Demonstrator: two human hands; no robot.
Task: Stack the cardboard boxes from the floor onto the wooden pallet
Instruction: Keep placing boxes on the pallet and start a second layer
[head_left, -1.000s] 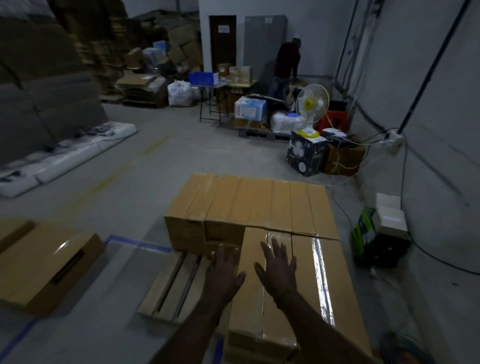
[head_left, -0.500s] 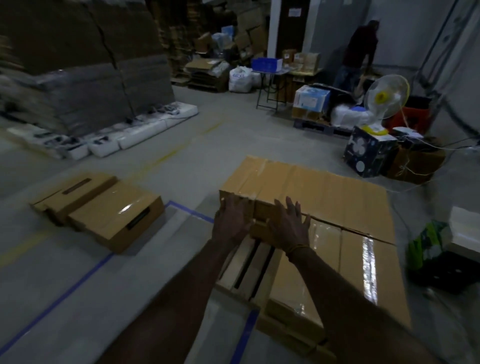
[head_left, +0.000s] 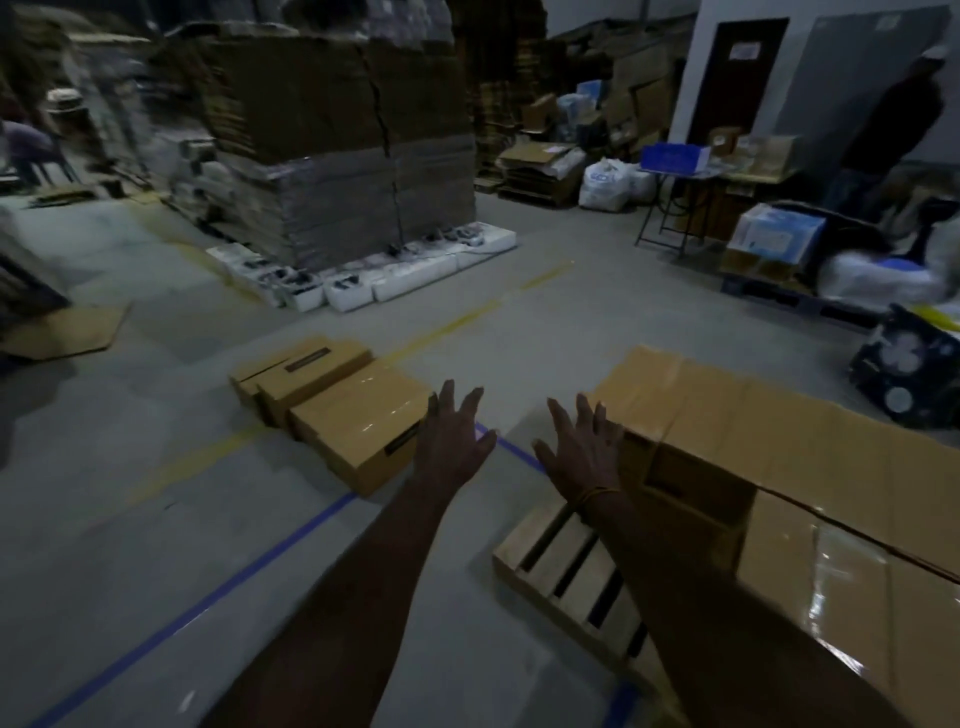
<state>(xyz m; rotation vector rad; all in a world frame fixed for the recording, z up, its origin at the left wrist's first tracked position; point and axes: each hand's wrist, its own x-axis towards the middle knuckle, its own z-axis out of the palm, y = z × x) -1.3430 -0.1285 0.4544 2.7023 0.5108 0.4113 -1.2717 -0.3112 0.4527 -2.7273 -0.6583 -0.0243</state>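
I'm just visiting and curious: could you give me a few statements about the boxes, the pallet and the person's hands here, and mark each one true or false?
1. Both hands are empty, fingers spread. True: the left hand and right hand hold nothing.
2. The wooden pallet is fully covered with boxes. False: its near-left corner shows bare slats.
3. Cardboard boxes still lie on the floor. True: the floor boxes sit left of the hands.
4. The left hand has a grip on a floor box. False: it hovers open near the closest one.
5. The stacked boxes are on the person's right. True.
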